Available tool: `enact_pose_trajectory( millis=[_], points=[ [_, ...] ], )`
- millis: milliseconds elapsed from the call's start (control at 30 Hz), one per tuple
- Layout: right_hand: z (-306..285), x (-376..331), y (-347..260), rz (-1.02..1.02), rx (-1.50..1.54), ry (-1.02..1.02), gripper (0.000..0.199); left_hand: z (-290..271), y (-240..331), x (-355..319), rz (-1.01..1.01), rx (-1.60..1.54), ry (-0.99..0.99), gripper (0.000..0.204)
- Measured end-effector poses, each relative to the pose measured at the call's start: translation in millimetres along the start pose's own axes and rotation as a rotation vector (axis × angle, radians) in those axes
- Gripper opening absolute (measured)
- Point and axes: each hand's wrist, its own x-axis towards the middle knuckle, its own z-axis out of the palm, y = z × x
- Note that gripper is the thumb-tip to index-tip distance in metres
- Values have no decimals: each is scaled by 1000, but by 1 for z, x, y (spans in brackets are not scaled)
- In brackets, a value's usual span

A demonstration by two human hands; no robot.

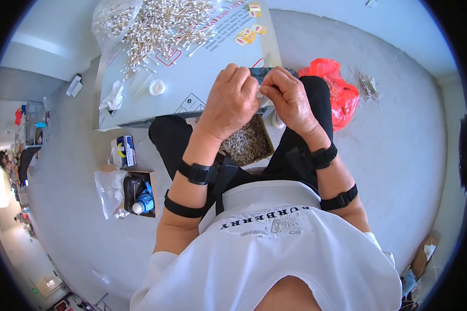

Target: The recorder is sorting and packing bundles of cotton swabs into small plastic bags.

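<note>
Over the table's near edge, my left hand (233,101) and my right hand (289,98) are close together, both with fingers closed. A small whitish bit shows between their fingertips, too hidden to name. Beyond them a big pile of cotton swabs (166,26) with pale sticks is spread on the table (233,62). At the pile's left, a clear plastic bag (111,23) holds more swabs. A white round roll or lid (157,87) and a crumpled white tissue (114,97) lie left of my hands. A dark flat object (256,74) is partly hidden behind my hands.
Between my knees stands a box (246,140) of small pale and brown pieces. A red plastic bag (337,96) and a heap of thin sticks (366,85) are at right. Small yellow cards (246,36) lie on the table. An open carton (145,189) sits at left.
</note>
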Motion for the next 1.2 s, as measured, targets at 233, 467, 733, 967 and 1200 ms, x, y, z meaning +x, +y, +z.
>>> enact_pose_trajectory(
  millis=[233,467,733,967,1200],
  points=[
    [0,-10,-26,37,217,-58,10,-47,4,-25,-168,-211,95,14],
    [-6,-21,-37,198,410,-3,13,-71,26,-26,-308,-453,135,17],
    [-5,-28,-43,166,456,9,11,-67,42,-26,-314,-437,165,16],
    [-7,-32,-49,151,436,26,10,-63,46,-25,-293,-370,178,11],
    [-6,-32,-54,-52,149,107,11,-55,52,-28,-456,-390,205,9]
  ],
)
